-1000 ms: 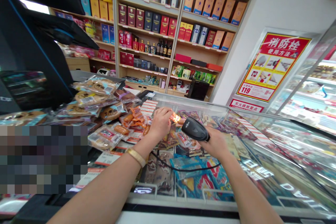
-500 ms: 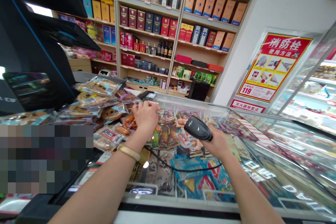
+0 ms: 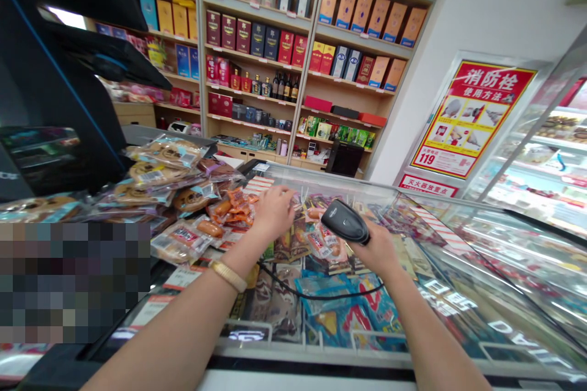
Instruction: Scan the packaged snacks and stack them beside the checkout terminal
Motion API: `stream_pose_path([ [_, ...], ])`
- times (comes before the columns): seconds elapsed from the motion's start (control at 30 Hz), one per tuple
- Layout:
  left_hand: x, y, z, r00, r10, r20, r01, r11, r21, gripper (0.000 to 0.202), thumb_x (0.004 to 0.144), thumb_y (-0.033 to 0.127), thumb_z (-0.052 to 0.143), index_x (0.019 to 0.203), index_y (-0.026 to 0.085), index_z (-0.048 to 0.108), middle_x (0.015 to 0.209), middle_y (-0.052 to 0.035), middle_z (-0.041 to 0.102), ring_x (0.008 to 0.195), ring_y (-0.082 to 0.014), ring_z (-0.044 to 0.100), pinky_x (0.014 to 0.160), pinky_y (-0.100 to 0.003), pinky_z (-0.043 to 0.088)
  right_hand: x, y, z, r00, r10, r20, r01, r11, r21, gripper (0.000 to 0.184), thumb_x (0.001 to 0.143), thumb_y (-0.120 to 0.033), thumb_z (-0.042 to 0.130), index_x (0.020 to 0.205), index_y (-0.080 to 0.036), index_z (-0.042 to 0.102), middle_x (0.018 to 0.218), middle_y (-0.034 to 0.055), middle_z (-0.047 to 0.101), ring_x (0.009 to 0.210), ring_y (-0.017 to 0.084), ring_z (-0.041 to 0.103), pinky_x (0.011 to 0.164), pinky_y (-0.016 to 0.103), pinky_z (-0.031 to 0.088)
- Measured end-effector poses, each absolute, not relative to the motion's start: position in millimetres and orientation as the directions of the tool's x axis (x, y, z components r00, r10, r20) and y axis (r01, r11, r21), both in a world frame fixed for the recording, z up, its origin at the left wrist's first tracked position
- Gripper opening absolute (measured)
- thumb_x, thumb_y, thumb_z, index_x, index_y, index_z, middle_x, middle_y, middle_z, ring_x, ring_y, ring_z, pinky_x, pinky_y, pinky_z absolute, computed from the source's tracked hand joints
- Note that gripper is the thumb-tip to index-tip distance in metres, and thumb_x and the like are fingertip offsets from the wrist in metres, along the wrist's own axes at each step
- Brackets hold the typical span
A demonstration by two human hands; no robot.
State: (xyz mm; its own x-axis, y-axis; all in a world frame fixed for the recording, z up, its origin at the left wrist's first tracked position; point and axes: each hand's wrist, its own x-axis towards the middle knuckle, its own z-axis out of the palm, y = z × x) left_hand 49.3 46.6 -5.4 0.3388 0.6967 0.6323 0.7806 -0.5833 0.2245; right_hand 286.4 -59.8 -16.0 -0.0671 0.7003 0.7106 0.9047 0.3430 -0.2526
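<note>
My right hand [image 3: 376, 248] is closed round a black barcode scanner [image 3: 345, 221], whose black cable [image 3: 316, 293] trails toward me across the glass. My left hand [image 3: 274, 211], with a gold bracelet at the wrist, hovers palm-down with fingers loosely curled over small snack packets [image 3: 321, 238] lying on the glass freezer lid [image 3: 458, 293]. I see nothing held in it. Orange sausage packets [image 3: 232, 204] lie just left of that hand. The scanner's head points at the packets between my two hands.
A heap of wrapped pastries [image 3: 160, 165] fills the counter at left, beside a black till screen [image 3: 50, 104]. Shelves of boxed bottles [image 3: 275, 36] line the back wall. A red fire-hydrant poster [image 3: 472, 116] hangs at right, next to a glass chiller [image 3: 545, 153].
A second ago my left hand held a packet lit red under the scanner. It swung left to the sausage pile and has now come back toward the middle. The scanner hand barely moved.
</note>
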Motion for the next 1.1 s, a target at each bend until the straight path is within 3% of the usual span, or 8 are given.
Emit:
stream_pose_path([
  [0.1,66,40,-19,0.637,0.566,0.524,0.525,-0.816,0.244,0.042,0.078,0.016,0.055,0.119,0.021,0.062,0.124,-0.0082,0.065,0.115,-0.0231,0.057,0.100,-0.036,0.043,286,-60,-16,-0.074,0.699,0.711,0.909,0.340,-0.240,0.013,0.077,-0.030,0.057,0.083,-0.022,0.065,0.079,0.0051,0.071,0.071,0.020,0.065,0.064,0.026,0.045],
  [0.2,73,33,-28,0.781,0.485,0.395,0.400,-0.872,0.281,0.043,0.076,0.015,0.057,0.118,0.020,0.062,0.116,-0.0068,0.069,0.107,-0.0221,0.063,0.095,-0.032,0.047,287,-61,-16,-0.077,0.702,0.708,0.914,0.333,-0.231,0.011,0.076,-0.029,0.057,0.080,-0.022,0.064,0.077,0.0053,0.070,0.071,0.020,0.065,0.064,0.027,0.044],
  [0.33,72,32,-29,0.818,0.495,0.293,0.399,-0.856,0.329,0.043,0.078,0.014,0.055,0.120,0.022,0.063,0.108,-0.0048,0.072,0.099,-0.0206,0.066,0.089,-0.030,0.049,288,-60,-16,-0.073,0.705,0.705,0.918,0.324,-0.230,0.011,0.075,-0.029,0.057,0.079,-0.021,0.063,0.077,0.0054,0.070,0.071,0.020,0.064,0.065,0.027,0.044],
  [0.47,71,37,-27,0.840,0.463,0.281,0.368,-0.868,0.333,0.034,0.074,0.014,0.059,0.105,0.022,0.070,0.112,-0.0053,0.070,0.103,-0.0204,0.064,0.092,-0.028,0.048,287,-60,-15,-0.063,0.708,0.704,0.918,0.317,-0.237,0.011,0.075,-0.029,0.057,0.078,-0.022,0.063,0.075,0.0048,0.070,0.068,0.020,0.064,0.063,0.027,0.043],
  [0.67,72,41,-36,0.836,0.478,0.270,0.378,-0.858,0.348,0.026,0.067,0.016,0.067,0.092,0.021,0.073,0.097,-0.0044,0.069,0.088,-0.0182,0.064,0.082,-0.026,0.050,286,-60,-15,-0.073,0.710,0.701,0.916,0.326,-0.234,0.012,0.075,-0.030,0.057,0.079,-0.022,0.064,0.076,0.0047,0.071,0.066,0.019,0.064,0.061,0.027,0.044],
  [0.83,70,46,-40,0.746,0.503,0.437,0.359,-0.856,0.372,0.028,0.062,0.009,0.066,0.089,0.019,0.069,0.097,-0.0048,0.065,0.093,-0.0196,0.062,0.086,-0.029,0.051,289,-57,-18,-0.081,0.710,0.699,0.900,0.353,-0.255,0.017,0.076,-0.032,0.058,0.087,-0.022,0.066,0.084,0.0058,0.073,0.075,0.021,0.067,0.066,0.028,0.047],
  [0.97,66,55,-39,0.498,0.582,0.643,0.414,-0.811,0.414,0.032,0.067,0.005,0.060,0.094,0.020,0.067,0.101,-0.0052,0.061,0.097,-0.0195,0.061,0.090,-0.033,0.051,290,-57,-19,-0.084,0.721,0.688,0.900,0.352,-0.258,0.016,0.077,-0.032,0.058,0.087,-0.021,0.066,0.084,0.0056,0.073,0.075,0.021,0.066,0.067,0.028,0.047],
  [1.1,61,63,-37,0.290,0.570,0.769,0.454,-0.789,0.414,0.032,0.069,0.005,0.059,0.098,0.019,0.066,0.104,-0.0057,0.058,0.100,-0.0197,0.060,0.092,-0.035,0.051,288,-59,-17,-0.084,0.739,0.669,0.921,0.313,-0.230,0.014,0.076,-0.032,0.059,0.084,-0.022,0.067,0.078,0.0041,0.071,0.067,0.018,0.064,0.061,0.026,0.043],
])
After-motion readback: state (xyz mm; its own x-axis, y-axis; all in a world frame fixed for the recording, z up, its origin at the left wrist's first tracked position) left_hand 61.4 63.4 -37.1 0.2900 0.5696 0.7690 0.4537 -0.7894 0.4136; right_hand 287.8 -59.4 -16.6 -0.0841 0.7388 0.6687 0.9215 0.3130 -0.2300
